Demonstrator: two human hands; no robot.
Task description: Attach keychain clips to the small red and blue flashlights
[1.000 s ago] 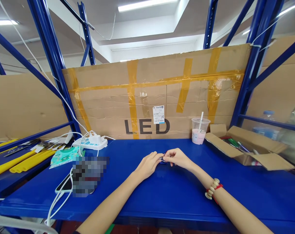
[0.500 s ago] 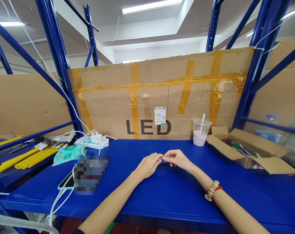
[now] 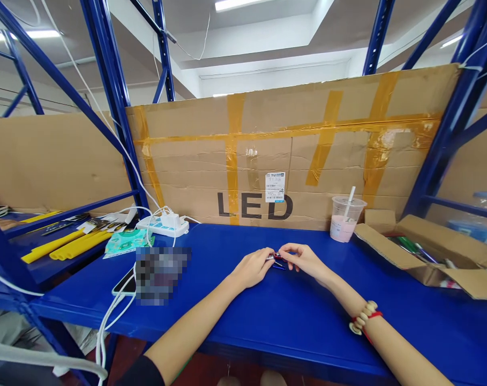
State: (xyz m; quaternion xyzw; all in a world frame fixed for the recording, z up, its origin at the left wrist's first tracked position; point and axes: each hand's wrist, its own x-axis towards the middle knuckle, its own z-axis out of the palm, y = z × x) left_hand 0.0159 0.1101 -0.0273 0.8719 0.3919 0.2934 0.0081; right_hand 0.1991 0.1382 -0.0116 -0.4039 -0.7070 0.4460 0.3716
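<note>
Both my hands meet at the middle of the blue table [image 3: 291,327]. My left hand [image 3: 252,268] and my right hand [image 3: 303,259] pinch a small object [image 3: 277,259] between their fingertips, just above the tabletop. It has red and silver parts and is too small to name. A beaded bracelet with a red cord [image 3: 364,319] is on my right wrist.
A taped cardboard sheet marked LED [image 3: 267,161] closes the back. A plastic cup with pink drink and straw [image 3: 345,220] stands back right, beside an open cardboard box of pens [image 3: 428,252]. At left lie a white power strip [image 3: 163,225], cables, a phone [image 3: 125,283] and yellow tubes [image 3: 66,247].
The view has shifted left and slightly down. My hands stay together on the small object, fingers barely moved.
</note>
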